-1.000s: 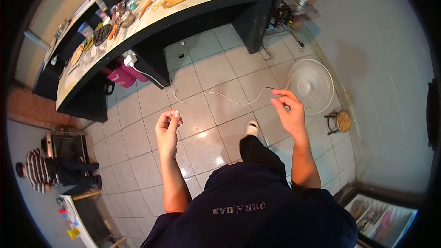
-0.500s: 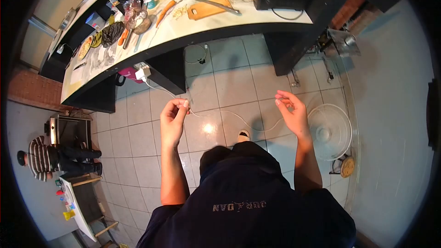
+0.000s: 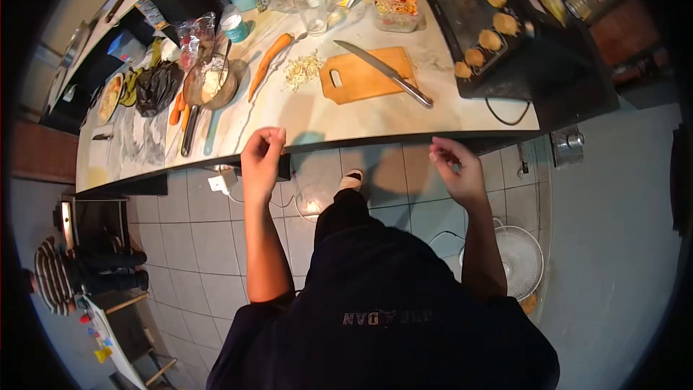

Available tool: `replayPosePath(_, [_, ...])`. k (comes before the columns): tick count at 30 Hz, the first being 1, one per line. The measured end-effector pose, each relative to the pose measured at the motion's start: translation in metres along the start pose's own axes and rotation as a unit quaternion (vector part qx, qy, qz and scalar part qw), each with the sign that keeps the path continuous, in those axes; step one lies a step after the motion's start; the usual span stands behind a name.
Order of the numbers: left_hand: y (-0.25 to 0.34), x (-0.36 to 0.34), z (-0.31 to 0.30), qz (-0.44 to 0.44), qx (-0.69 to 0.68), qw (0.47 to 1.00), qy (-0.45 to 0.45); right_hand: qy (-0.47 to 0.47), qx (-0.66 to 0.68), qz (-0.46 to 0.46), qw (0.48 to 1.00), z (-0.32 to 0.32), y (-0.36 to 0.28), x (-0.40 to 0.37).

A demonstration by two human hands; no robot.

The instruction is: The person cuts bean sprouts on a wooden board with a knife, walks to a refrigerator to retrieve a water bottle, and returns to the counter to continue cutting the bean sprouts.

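along the front edge of the marble-topped counter, the person's two hands are raised and apart, and the wooden board lies beyond them, between the two. the knife rests aslant across it, the handle pointing toward the right hand and running past the board's near right corner; that hand is near the handle but not touching it. its fingers are loosely bent with a gap to the thumb, and nothing shows in it. the left hand is more curled, thumb beside the bent fingers; i cannot tell whether they meet or pinch anything. in view its fingertips overlap the counter's edge, below the tip of a long carrot. chopped pieces lie just left of the board.

a strip of marble separates the board from the front edge. to the right stands a black appliance, its cord looped near the counter's corner; to the left, a pan has its handle toward the edge. tiled floor shows between the forearms.

half a second ago both hands were over the tiles, well short of the counter; now they are at its edge, and the board and knife are much nearer.
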State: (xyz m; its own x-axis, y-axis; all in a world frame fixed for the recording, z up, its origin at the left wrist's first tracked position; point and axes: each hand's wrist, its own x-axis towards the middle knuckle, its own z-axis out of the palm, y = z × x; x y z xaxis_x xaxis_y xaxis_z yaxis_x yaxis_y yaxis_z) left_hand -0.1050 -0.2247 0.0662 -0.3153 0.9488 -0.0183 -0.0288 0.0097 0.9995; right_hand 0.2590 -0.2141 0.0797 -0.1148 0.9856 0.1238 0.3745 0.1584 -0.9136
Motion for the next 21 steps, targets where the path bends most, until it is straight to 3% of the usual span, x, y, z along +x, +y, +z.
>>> replayPosePath(2, [0.000, 0.049, -0.004, 0.009, 0.079, 0.997, 0.004, -0.006, -0.039, 0.009, 0.999, 0.006, 0.001, 0.036])
replayPosePath(4, [0.001, 0.090, -0.007, -0.002, 0.073, 0.997, -0.002, 0.001, -0.089, 0.054, 0.995, 0.016, 0.003, 0.070])
replayPosePath(6, [-0.001, 0.116, -0.006, -0.001, 0.057, 0.998, -0.005, -0.007, -0.107, 0.035, 0.994, 0.023, 0.009, 0.096])
replayPosePath(8, [-0.011, 0.139, -0.004, -0.008, 0.079, 0.997, -0.007, 0.000, -0.217, -0.034, 0.976, 0.030, 0.022, 0.123])
replayPosePath(10, [-0.020, 0.151, -0.002, -0.029, 0.104, 0.994, -0.014, -0.011, -0.232, 0.025, 0.972, 0.037, 0.031, 0.140])
replayPosePath(12, [-0.027, 0.160, -0.003, -0.046, 0.126, 0.991, -0.023, 0.030, -0.387, -0.036, 0.921, 0.042, 0.048, 0.151])
replayPosePath(13, [-0.033, 0.162, -0.005, -0.049, 0.131, 0.990, -0.024, 0.026, -0.386, -0.032, 0.922, 0.045, 0.054, 0.151])
replayPosePath(15, [-0.041, 0.167, -0.006, -0.054, 0.136, 0.989, -0.023, 0.024, -0.465, 0.007, 0.885, 0.048, 0.061, 0.155])
replayPosePath(21, [-0.052, 0.168, -0.005, -0.048, 0.274, 0.959, -0.058, -0.062, -0.409, 0.161, 0.896, 0.056, 0.046, 0.171])
